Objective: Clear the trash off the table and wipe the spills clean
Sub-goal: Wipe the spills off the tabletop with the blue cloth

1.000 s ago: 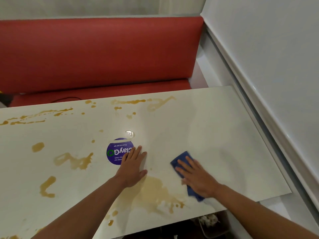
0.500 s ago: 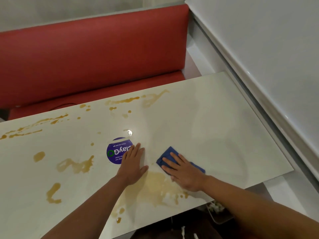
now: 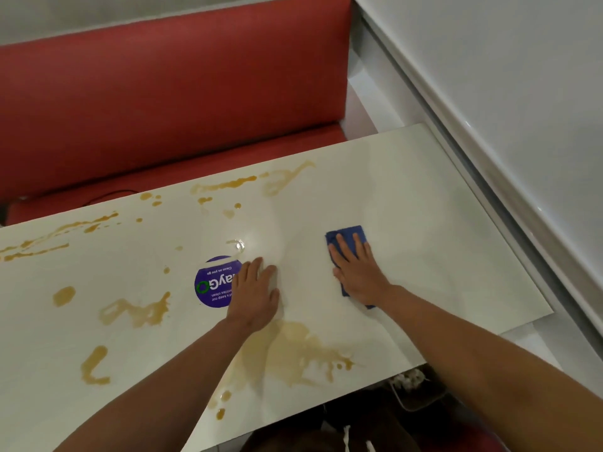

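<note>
Big tan spill (image 3: 293, 357) at lower centre, nearest me, remains unwiped. Since a moment ago my right hand (image 3: 357, 272) has pushed the blue cloth (image 3: 346, 234) up-frame, away from that puddle, onto counter (image 3: 440, 256) that already looks clean. Fingers flat, pressing the cloth, a folded dark-blue pad, mostly under my palm. Left hand (image 3: 256, 296) flat, braced, overlapping the purple sticker (image 3: 212, 283). Farther streaks (image 3: 225, 185) toward the upper left await wiping.

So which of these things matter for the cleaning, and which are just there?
Part of the job:
blue cloth under the right hand
brown spills
table
left hand, flat on the table

Just there:
purple sticker
red bench
</note>
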The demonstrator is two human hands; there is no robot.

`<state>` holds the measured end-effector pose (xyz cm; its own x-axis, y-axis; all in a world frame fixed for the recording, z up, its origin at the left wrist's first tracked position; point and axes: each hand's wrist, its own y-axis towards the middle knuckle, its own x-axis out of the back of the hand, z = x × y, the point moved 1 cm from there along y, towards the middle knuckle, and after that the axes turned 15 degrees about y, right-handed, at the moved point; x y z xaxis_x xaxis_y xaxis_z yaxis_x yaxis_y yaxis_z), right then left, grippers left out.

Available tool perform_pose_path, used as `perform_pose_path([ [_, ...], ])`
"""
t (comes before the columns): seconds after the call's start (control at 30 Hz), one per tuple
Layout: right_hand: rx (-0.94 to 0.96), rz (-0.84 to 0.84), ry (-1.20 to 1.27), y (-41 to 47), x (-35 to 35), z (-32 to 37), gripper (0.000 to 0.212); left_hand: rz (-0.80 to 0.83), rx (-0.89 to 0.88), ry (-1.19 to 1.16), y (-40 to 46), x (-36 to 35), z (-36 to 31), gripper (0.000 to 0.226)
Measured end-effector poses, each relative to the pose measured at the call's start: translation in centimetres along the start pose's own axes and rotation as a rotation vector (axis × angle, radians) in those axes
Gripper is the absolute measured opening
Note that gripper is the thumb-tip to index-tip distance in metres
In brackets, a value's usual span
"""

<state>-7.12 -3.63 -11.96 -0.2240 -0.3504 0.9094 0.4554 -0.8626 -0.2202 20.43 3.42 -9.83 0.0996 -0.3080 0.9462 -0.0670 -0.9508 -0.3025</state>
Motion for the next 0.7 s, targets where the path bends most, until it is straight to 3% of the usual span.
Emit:
perform_pose_path([
  [0.17, 0.143, 0.065, 0.080, -8.2, -4.4, 3.9, 0.056, -0.054, 0.017, 0.025, -0.4, -0.6, 0.0, 0.050],
  [0.3, 0.163, 0.121, 0.049, -12.8, -4.7, 1.2, 0.060, -0.058, 0.045, 0.028, -0.7, -1.2, -0.4, 0.051],
  [0.5, -0.212, 0.015, 0.144, -15.3, -1.5, -4.9, 0.060, -0.081, 0.044, 0.031, -0.7, -1.3, -0.5, 0.050],
  [0.6, -0.381, -0.027, 0.101, -15.7, -3.9, -2.4, 0.060, -0.080, 0.041, 0.037, -0.7, -1.3, -0.6, 0.050],
  [0.7, -0.563, -0.167, 0.217, -15.6, -6.1, 3.7, 0.061, -0.054, 0.050, 0.018, -0.6, -0.9, -0.9, 0.049],
])
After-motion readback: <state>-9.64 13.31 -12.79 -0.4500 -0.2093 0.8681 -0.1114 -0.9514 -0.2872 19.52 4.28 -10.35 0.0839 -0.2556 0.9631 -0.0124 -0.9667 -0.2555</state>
